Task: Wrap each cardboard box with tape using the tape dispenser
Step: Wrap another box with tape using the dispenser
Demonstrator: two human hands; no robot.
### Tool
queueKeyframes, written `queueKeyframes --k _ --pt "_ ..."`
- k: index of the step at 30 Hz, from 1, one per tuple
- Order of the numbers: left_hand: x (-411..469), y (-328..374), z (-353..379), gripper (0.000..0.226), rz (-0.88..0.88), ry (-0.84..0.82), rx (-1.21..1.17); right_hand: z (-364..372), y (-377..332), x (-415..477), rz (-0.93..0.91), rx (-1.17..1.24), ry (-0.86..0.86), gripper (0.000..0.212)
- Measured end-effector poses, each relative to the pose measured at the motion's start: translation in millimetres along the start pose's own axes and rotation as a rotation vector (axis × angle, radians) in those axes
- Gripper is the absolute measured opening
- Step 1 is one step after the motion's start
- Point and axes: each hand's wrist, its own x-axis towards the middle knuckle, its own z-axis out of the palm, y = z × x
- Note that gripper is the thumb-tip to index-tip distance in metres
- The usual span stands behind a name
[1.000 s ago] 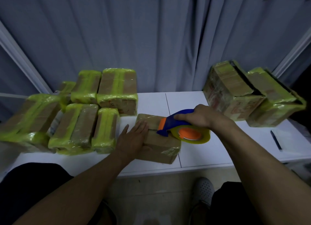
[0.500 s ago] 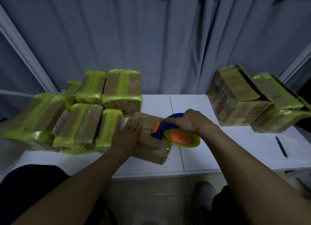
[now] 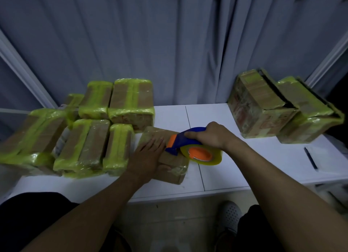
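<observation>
The left hand [image 3: 148, 154] lies flat with fingers spread on the brown cardboard box [image 3: 173, 173], pressing it to the white table [image 3: 244, 169]. Just right of it, the right hand [image 3: 212, 137] grips the blue handle of the tape dispenser [image 3: 185, 140], whose orange nose touches the box top. Close against the left hand's outer side stand green-taped boxes [image 3: 84, 144]. Two larger taped boxes [image 3: 263, 110] sit beyond the right hand, and a pen [image 3: 310, 157] lies further right. A grey curtain [image 3: 169, 44] hangs behind.
</observation>
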Motion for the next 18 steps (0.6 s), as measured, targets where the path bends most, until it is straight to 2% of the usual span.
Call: queueKeyframes --k 8,15,18 --pt "-2.1 0.4 -4.3 0.127 -0.019 -0.046 0.029 -10.8 14.5 -11.5 -0.004 -0.027 0.005 0.060" --pt "-2.3 -2.6 2.3 0.108 0.032 0.015 0.040 -3.5 24.2 -4.7 -0.007 -0.049 0.000 0.069" --pt "-1.9 -6.4 -2.7 0.120 0.064 0.005 0.026 -0.6 20.9 -0.2 -0.010 -0.046 0.013 0.068"
